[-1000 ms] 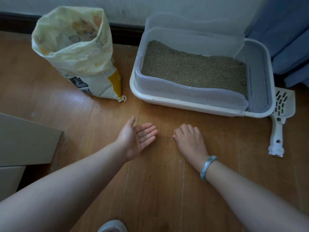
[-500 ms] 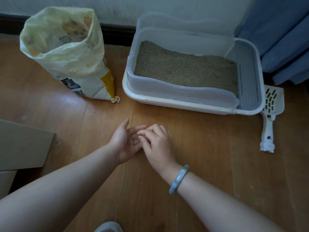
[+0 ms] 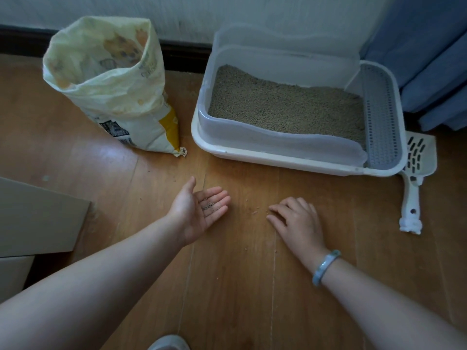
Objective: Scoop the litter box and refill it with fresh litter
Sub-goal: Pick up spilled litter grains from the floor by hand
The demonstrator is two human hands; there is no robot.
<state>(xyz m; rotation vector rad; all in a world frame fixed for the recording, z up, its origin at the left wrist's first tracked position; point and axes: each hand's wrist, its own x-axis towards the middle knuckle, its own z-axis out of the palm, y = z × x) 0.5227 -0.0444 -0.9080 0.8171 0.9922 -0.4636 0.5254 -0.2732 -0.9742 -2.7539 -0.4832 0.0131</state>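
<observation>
The white litter box (image 3: 252,156) stands on the floor against the wall, filled with tan litter (image 3: 283,107). An open yellow-and-white litter bag (image 3: 111,89) stands upright to its left. A white slotted scoop (image 3: 414,178) lies on the floor at the box's right end. My left hand (image 3: 199,210) is held palm up just above the floor in front of the box, with a few litter grains lying on its fingers. My right hand (image 3: 295,221) rests palm down on the floor to the right, fingertips beside some spilled grains (image 3: 254,211).
A blue curtain (image 3: 429,59) hangs behind the box at the right. A pale flat board (image 3: 38,218) lies at the left edge. The floor is wooden planks (image 3: 240,286), with a dark skirting board along the wall. A light shoe tip (image 3: 169,344) shows at the bottom.
My right hand had come over to my left palm half a second ago; it has now moved back right to the floor. The left hand stays palm up with grains.
</observation>
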